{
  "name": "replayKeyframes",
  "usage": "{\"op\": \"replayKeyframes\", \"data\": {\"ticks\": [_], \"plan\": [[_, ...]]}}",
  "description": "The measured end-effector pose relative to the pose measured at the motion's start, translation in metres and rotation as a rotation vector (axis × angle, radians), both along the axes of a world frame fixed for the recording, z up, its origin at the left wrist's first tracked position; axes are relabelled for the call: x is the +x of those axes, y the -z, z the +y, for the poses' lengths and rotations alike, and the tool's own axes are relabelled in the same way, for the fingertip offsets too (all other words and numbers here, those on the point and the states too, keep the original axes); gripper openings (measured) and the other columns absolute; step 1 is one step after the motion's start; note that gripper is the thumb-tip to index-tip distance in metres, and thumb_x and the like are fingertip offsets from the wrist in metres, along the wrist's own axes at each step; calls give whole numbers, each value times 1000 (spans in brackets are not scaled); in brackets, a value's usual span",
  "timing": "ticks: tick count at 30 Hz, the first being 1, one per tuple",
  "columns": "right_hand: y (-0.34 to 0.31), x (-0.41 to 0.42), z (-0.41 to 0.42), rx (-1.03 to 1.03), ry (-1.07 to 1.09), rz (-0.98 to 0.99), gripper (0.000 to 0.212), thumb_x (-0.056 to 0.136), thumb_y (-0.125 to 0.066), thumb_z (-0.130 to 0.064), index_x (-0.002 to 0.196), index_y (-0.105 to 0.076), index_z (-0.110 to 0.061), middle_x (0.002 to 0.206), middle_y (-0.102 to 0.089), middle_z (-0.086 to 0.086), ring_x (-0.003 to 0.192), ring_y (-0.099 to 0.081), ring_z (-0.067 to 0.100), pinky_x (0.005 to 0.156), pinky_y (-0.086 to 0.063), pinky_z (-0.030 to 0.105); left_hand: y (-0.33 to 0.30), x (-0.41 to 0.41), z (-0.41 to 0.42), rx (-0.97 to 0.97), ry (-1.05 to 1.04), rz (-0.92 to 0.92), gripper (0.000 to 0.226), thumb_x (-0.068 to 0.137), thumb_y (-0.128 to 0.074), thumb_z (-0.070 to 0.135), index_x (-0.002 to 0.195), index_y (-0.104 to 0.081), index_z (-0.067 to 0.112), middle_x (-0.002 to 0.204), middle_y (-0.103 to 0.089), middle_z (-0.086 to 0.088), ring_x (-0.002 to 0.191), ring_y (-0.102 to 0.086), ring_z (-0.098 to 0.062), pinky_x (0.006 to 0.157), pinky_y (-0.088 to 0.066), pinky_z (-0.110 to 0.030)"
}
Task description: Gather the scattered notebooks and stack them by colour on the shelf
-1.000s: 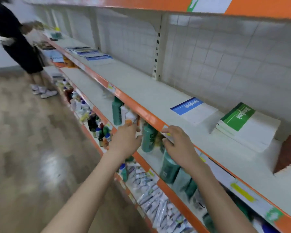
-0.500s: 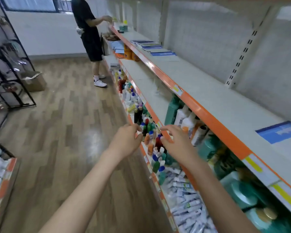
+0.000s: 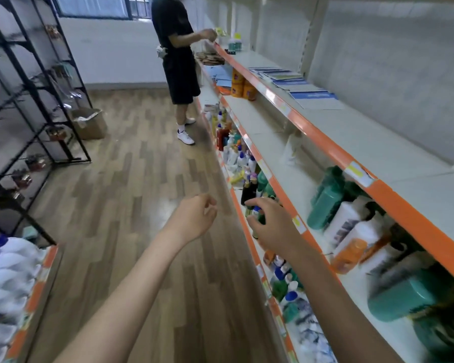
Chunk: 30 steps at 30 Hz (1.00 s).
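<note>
Head view: blue-and-white notebooks (image 3: 296,86) lie scattered flat, some overlapping, on the top shelf (image 3: 357,132) at 1 o'clock, far from both hands. The left hand (image 3: 194,218) hangs over the floor, fingers loosely curled, holding nothing. The right hand (image 3: 269,225), at 5 o'clock, has loosely bent fingers before the small bottles (image 3: 249,189), holding nothing. At 3 o'clock the middle shelf carries teal and white bottles (image 3: 333,216).

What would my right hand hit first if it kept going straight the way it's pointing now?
Probably the small dark bottles at the front of the lower shelf: your right hand reaches forward with fingers loosely curled and empty. Depth is unclear, so it may pass beside them.
</note>
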State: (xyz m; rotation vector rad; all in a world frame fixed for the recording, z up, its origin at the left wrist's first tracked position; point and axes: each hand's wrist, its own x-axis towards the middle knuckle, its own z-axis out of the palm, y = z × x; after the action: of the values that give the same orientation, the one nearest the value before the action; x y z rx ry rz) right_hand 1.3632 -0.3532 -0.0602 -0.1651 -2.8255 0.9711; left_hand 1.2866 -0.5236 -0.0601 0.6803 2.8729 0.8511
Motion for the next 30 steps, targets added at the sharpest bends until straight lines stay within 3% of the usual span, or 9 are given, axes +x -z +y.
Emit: {"op": "replayKeyframes", "data": {"ticks": [13,16,18,24,30], "plan": [[12,-186,32,-36,-58,-67,32,94,-54,-18,126,-57,-14,127,-55,3,115,-54,15,100,-41,25,11,-169,23,-11,-28,-91,31,97,-48,22,124,-57,12,124,-57,-8,118,-52,-21,95,-37,-24],[11,-240,46,-31,-73,-71,31,95,-52,-20,125,-57,-17,125,-55,3,109,-54,14,95,-43,24,8,-217,40,-12,-34,-112,31,96,-48,21,125,-56,11,125,-55,-10,119,-51,-23,99,-38,-28],[11,-272,55,-17,-90,-82,31,95,-51,-21,125,-57,-18,124,-55,1,108,-54,13,91,-40,21,7,-246,50,-24,-31,-112,31,96,-48,21,125,-55,11,125,-55,-9,120,-50,-22,98,-38,-28],[15,-354,73,-39,-125,-113,30,95,-49,-18,123,-58,-15,127,-55,4,117,-52,15,103,-42,32,10,-323,68,-26,-69,-122,32,97,-48,24,126,-56,14,127,-57,-5,118,-52,-21,94,-40,-26],[21,-425,90,-46,-125,-136,28,94,-51,-18,121,-59,-16,125,-54,3,114,-53,15,99,-42,30,20,-395,78,-32,-81,-134,31,96,-48,24,125,-57,14,126,-57,-5,118,-51,-20,91,-36,-22]]}}
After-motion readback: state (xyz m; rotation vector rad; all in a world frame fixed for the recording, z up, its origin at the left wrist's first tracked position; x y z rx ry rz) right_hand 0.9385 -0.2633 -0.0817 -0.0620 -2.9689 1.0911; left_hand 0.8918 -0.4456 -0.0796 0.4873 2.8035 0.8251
